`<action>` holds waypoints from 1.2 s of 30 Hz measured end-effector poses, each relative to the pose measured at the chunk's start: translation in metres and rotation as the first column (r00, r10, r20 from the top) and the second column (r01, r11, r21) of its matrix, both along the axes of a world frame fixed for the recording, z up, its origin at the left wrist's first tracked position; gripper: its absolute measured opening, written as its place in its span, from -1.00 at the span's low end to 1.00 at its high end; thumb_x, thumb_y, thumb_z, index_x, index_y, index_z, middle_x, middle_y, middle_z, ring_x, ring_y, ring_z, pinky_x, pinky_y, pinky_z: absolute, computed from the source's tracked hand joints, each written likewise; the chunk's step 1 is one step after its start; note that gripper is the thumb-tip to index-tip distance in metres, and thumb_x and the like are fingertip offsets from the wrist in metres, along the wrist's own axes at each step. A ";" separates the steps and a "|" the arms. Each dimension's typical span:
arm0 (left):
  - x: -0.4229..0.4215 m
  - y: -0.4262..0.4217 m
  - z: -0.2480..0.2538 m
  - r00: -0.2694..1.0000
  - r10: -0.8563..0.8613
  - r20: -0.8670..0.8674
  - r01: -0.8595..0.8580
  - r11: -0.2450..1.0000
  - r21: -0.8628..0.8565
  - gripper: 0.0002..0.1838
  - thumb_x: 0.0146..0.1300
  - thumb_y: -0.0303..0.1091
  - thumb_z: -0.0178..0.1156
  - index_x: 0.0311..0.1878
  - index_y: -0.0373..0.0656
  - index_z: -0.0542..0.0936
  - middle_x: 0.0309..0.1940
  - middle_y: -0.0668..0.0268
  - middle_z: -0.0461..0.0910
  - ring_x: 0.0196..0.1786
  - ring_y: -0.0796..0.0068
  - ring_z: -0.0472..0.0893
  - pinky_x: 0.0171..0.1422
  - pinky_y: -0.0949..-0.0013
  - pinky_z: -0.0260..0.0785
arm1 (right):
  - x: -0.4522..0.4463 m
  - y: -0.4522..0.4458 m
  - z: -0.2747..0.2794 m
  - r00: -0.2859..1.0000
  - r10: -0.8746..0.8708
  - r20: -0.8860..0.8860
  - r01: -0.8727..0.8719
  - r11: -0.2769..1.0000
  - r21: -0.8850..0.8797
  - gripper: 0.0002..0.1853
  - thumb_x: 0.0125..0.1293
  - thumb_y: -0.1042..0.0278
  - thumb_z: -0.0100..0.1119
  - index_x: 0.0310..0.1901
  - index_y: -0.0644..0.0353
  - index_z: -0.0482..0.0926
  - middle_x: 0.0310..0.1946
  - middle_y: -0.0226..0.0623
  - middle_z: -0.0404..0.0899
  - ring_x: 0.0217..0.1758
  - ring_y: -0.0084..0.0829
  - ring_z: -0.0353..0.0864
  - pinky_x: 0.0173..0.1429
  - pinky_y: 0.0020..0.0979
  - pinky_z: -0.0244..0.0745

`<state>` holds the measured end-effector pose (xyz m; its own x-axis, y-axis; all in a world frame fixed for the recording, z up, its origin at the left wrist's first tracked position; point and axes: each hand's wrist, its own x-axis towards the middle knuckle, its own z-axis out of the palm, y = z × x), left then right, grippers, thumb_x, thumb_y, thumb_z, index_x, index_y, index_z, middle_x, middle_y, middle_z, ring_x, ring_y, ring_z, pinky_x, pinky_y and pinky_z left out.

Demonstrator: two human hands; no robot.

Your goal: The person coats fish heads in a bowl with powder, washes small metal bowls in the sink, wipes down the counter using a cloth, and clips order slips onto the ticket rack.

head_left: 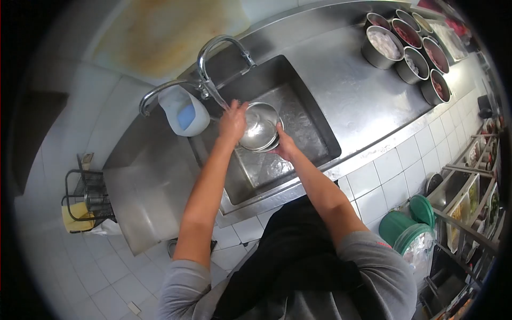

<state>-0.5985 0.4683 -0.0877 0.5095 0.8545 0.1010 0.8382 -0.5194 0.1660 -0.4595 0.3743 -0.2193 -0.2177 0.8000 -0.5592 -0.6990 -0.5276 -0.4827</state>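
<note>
A shiny round metal bowl (261,125) is tilted over the sink, its inside facing me. A second rim shows along its lower right edge, so another bowl may be stacked beneath. My right hand (285,143) grips the right side, with the thumb on the rim and the fingers underneath. At the left rim is my left hand (233,124), its fingers curled and partly hidden, just below the lower end of a chrome faucet piece (216,96). The steel sink basin (306,114) lies under both hands, with a wet, shiny floor.
A white plastic container (200,121) with something blue inside stands left of the basin. A curved chrome faucet (201,58) arches behind. Several metal pots (380,56) with food stand at the counter's far right. A green bin (397,228) and a shelf rack are at right.
</note>
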 end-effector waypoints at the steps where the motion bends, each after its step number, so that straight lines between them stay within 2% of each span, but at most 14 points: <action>1: 0.002 -0.006 0.005 0.999 -0.037 0.008 0.036 0.999 0.033 -0.60 0.11 -0.57 0.00 0.05 -0.13 0.51 -0.23 0.10 0.46 -0.21 -0.01 0.58 -0.14 0.05 0.46 | 0.001 -0.002 0.003 1.000 0.006 -0.002 -0.006 1.000 0.004 -0.20 0.31 -0.37 -0.30 0.34 0.17 0.10 0.24 -0.07 0.28 0.23 -0.07 0.38 0.08 0.06 0.48; 3: -0.001 -0.010 0.004 0.997 -0.061 0.048 0.057 0.995 0.079 -0.65 0.12 -0.57 -0.01 0.00 -0.15 0.50 -0.24 0.12 0.47 -0.25 -0.03 0.58 -0.17 0.05 0.46 | 0.001 -0.005 0.009 0.995 0.001 -0.102 0.003 0.999 0.033 -0.06 0.18 -0.53 -0.36 0.38 0.09 0.02 0.33 -0.14 0.17 0.32 -0.14 0.28 0.19 0.05 0.37; 8: -0.001 -0.013 0.008 0.997 -0.068 0.037 0.062 0.988 0.142 -0.83 0.16 -0.55 -0.04 -0.18 -0.22 0.46 -0.26 0.10 0.52 -0.32 -0.09 0.58 -0.26 0.03 0.47 | -0.004 -0.010 0.020 0.988 -0.004 -0.152 0.016 0.997 0.076 -0.02 0.12 -0.60 -0.44 0.38 0.05 0.02 0.32 -0.14 0.17 0.30 -0.14 0.30 0.18 0.05 0.39; 13: -0.003 -0.009 0.006 0.976 0.213 -0.052 -0.215 0.976 -0.025 -0.82 0.11 -0.53 0.01 -0.18 -0.27 0.43 -0.32 -0.11 0.56 -0.27 -0.15 0.58 -0.20 -0.06 0.44 | -0.007 -0.006 0.018 0.988 0.035 -0.149 -0.021 0.995 0.095 -0.01 0.11 -0.61 -0.42 0.38 0.04 0.03 0.33 -0.14 0.16 0.30 -0.12 0.30 0.17 0.06 0.40; 17: -0.013 -0.010 -0.001 0.964 0.264 0.038 -0.265 0.964 0.029 -0.82 0.03 -0.52 0.04 -0.25 -0.28 0.48 -0.38 -0.09 0.57 -0.25 -0.14 0.58 -0.18 -0.07 0.41 | -0.016 -0.002 0.010 0.977 0.044 -0.211 -0.032 0.997 0.064 -0.05 0.13 -0.59 -0.39 0.38 0.00 0.04 0.33 -0.17 0.17 0.32 -0.12 0.27 0.21 0.06 0.35; 22: -0.005 -0.008 0.028 0.907 0.416 -0.068 -0.407 0.824 -0.394 -0.82 -0.05 -0.55 0.03 -0.34 -0.29 0.56 -0.33 -0.10 0.56 -0.16 -0.14 0.55 -0.06 0.04 0.41 | -0.012 -0.006 0.016 0.974 0.059 -0.218 -0.051 0.998 0.039 -0.06 0.15 -0.57 -0.34 0.39 0.00 0.05 0.36 -0.20 0.13 0.34 -0.11 0.23 0.22 0.08 0.31; 26: 0.003 -0.023 0.043 0.961 0.273 -0.033 -0.273 0.932 -0.237 -0.78 -0.04 -0.59 0.03 -0.28 -0.27 0.55 -0.28 -0.07 0.54 -0.14 -0.12 0.54 -0.07 0.03 0.39 | -0.018 0.006 0.006 0.963 0.012 -0.270 0.011 0.996 0.083 -0.07 0.16 -0.55 -0.31 0.37 0.02 0.08 0.34 -0.18 0.17 0.33 -0.10 0.26 0.22 0.10 0.32; 28: 0.003 -0.030 0.049 0.970 0.004 0.244 -0.027 0.995 0.093 -0.82 -0.06 -0.62 0.03 -0.31 -0.29 0.46 -0.22 -0.06 0.50 -0.11 -0.11 0.48 -0.11 0.02 0.30 | -0.023 0.017 -0.006 0.981 0.077 -0.177 -0.074 0.997 0.025 -0.23 0.30 -0.39 -0.33 0.31 0.07 0.18 0.21 -0.22 0.35 0.18 -0.18 0.43 0.06 0.00 0.47; 29: 0.002 -0.032 0.051 0.970 0.001 0.242 -0.025 0.995 0.099 -0.82 -0.06 -0.62 0.03 -0.31 -0.29 0.46 -0.22 -0.06 0.50 -0.11 -0.11 0.48 -0.11 0.02 0.30 | -0.024 0.021 -0.007 0.984 0.080 -0.157 -0.077 0.997 0.023 -0.39 0.39 -0.10 -0.21 0.32 0.14 0.16 0.25 -0.11 0.30 0.16 -0.11 0.45 0.08 0.08 0.46; 30: 0.001 -0.032 0.055 0.981 0.026 0.195 -0.050 0.991 0.121 -0.78 -0.07 -0.67 -0.01 -0.29 -0.29 0.43 -0.22 -0.03 0.48 -0.11 -0.10 0.47 -0.10 0.01 0.29 | -0.024 0.026 -0.007 0.984 0.079 -0.157 -0.075 0.997 0.029 -0.39 0.39 -0.10 -0.21 0.32 0.14 0.16 0.25 -0.11 0.30 0.16 -0.11 0.45 0.08 0.08 0.46; 32: -0.004 -0.035 0.056 0.987 0.049 0.154 -0.073 0.986 0.150 -0.75 -0.08 -0.73 -0.05 -0.27 -0.30 0.39 -0.21 0.00 0.45 -0.11 -0.09 0.45 -0.09 0.00 0.28 | -0.017 0.035 0.006 0.977 0.149 0.152 -0.154 0.988 0.025 -0.58 0.42 0.15 -0.17 0.22 0.14 0.27 0.14 -0.17 0.42 0.11 -0.18 0.50 -0.02 0.03 0.52; 33: -0.008 -0.038 0.053 0.972 0.022 0.232 -0.053 0.990 0.128 -0.73 -0.11 -0.75 -0.07 -0.27 -0.31 0.37 -0.26 0.03 0.43 -0.15 -0.06 0.45 -0.09 0.01 0.28 | -0.017 0.040 0.005 0.953 0.054 0.298 -0.059 0.998 0.006 -0.53 0.34 0.32 -0.09 0.28 0.16 0.21 0.15 -0.09 0.41 0.15 -0.16 0.47 0.14 -0.03 0.46; 34: -0.012 -0.041 0.047 0.950 -0.004 0.312 -0.031 0.994 0.109 -0.71 -0.14 -0.78 -0.09 -0.27 -0.32 0.34 -0.30 0.06 0.41 -0.18 -0.03 0.45 -0.09 0.02 0.29 | -0.010 0.041 0.009 0.950 0.049 0.307 -0.056 0.998 0.012 -0.53 0.34 0.32 -0.09 0.28 0.16 0.21 0.15 -0.09 0.41 0.15 -0.16 0.47 0.14 -0.03 0.46; 36: -0.017 -0.041 0.022 0.943 -0.010 0.334 -0.017 0.997 0.077 -0.71 -0.14 -0.80 -0.12 -0.28 -0.30 0.29 -0.25 0.07 0.42 -0.15 0.03 0.46 -0.02 0.12 0.32 | 0.009 0.036 0.024 0.598 -0.349 0.722 -0.075 0.872 0.484 -0.51 0.34 0.32 -0.11 0.30 0.10 0.20 0.16 -0.07 0.39 0.21 -0.13 0.41 0.29 -0.19 0.32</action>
<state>-0.6152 0.4278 -0.0655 0.4326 0.8387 0.3308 0.7435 -0.5394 0.3954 -0.4505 0.4102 -0.1954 0.2564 0.9654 -0.0473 0.0067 -0.0507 -0.9987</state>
